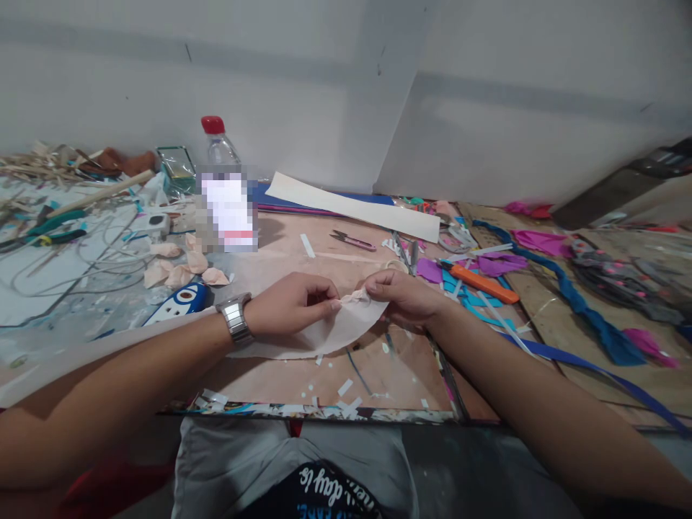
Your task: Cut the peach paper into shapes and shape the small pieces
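Note:
A long strip of thin whitish paper (318, 339) runs from the left, beneath my left forearm, to both hands over the middle of the table. Its upper edge is bunched into small pleats between them. My left hand (292, 303), with a metal watch on the wrist, pinches that edge between thumb and fingertips. My right hand (405, 295) grips the gathered end, thumb on top and fingers underneath. Beyond them lie pink-handled thread snips (354, 241). Just behind my right hand is a pale tape ring (397, 267), partly hidden.
A red-capped bottle (221, 151) stands at the back left, near several peach petal-like pieces (178, 263). An orange cutter (481, 281) and blue ribbon (573, 295) lie right. A cream strip (357, 205) lies at the back. Pliers (54, 227) and cables clutter the left.

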`<state>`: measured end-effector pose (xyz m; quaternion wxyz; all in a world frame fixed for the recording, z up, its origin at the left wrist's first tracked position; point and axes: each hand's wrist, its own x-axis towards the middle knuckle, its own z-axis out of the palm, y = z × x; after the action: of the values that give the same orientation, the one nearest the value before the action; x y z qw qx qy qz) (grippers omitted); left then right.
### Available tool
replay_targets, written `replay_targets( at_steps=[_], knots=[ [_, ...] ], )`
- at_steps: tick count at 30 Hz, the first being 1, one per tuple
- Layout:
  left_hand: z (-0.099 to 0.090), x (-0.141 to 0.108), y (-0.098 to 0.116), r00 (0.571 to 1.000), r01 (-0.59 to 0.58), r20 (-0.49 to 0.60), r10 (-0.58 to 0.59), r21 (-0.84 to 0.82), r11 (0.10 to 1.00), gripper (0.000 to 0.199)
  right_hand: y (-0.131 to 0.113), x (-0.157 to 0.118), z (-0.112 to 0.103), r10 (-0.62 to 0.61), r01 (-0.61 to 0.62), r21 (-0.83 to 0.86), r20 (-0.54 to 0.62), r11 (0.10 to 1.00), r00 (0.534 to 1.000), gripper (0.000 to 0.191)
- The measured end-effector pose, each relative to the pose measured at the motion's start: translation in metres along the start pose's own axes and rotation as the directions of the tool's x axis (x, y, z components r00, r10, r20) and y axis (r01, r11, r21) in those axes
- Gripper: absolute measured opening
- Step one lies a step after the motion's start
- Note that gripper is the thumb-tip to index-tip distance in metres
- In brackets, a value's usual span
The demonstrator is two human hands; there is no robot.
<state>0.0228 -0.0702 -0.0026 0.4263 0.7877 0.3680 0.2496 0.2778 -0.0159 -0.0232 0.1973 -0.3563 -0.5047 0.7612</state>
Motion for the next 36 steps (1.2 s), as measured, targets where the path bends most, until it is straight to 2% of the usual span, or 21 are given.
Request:
replay_targets(
  at_steps=[3,8,12,17,20,22,29,36],
  knots=[
    [-0.0001,-0.0003,0.0006,1.000,-0.003,-0.008,0.003,0.011,1.000,0.027,-0.0011,-0.0010,0.0015,0.012,-0.012,0.021,0.013,1.000,1.000,0.051],
    [-0.0001,-0.0006,-0.0002,1.000,-0.012,-0.007,0.012,0.027,1.000,0.027,0.0003,-0.0024,-0.0017,0.065,-0.065,-0.001,0.100,0.998,0.993,0.052],
    [0.0005,-0.0008,-0.0004,1.000,-0.013,-0.005,0.014,0.040,0.999,0.027,0.0033,-0.0034,-0.0033,0.091,-0.091,-0.003,0.072,0.996,0.993,0.048],
    [0.0018,-0.0007,0.0007,1.000,-0.020,-0.002,0.020,0.002,1.000,0.027,0.0019,-0.0044,0.0023,0.027,-0.035,0.090,0.086,0.995,0.996,0.042],
    [0.0019,-0.0005,0.0002,1.000,-0.025,0.005,0.025,-0.030,0.999,0.028,-0.0003,-0.0047,0.0043,0.019,-0.029,0.115,0.091,0.993,0.996,0.046],
    [0.0017,-0.0005,-0.0005,1.000,-0.023,0.007,0.023,-0.031,0.999,0.028,-0.0007,-0.0043,0.0034,0.034,-0.043,0.110,0.080,0.993,0.996,0.050],
    [0.0014,-0.0003,-0.0015,1.000,0.000,0.016,0.000,0.021,1.000,0.029,0.0016,-0.0023,-0.0002,0.008,-0.008,-0.003,0.018,1.000,1.000,0.045],
    [-0.0009,-0.0002,0.0007,0.998,0.012,0.066,-0.012,0.009,1.000,0.027,0.0025,-0.0017,0.0042,-0.011,0.007,-0.035,-0.120,0.999,0.993,0.039]
  ],
)
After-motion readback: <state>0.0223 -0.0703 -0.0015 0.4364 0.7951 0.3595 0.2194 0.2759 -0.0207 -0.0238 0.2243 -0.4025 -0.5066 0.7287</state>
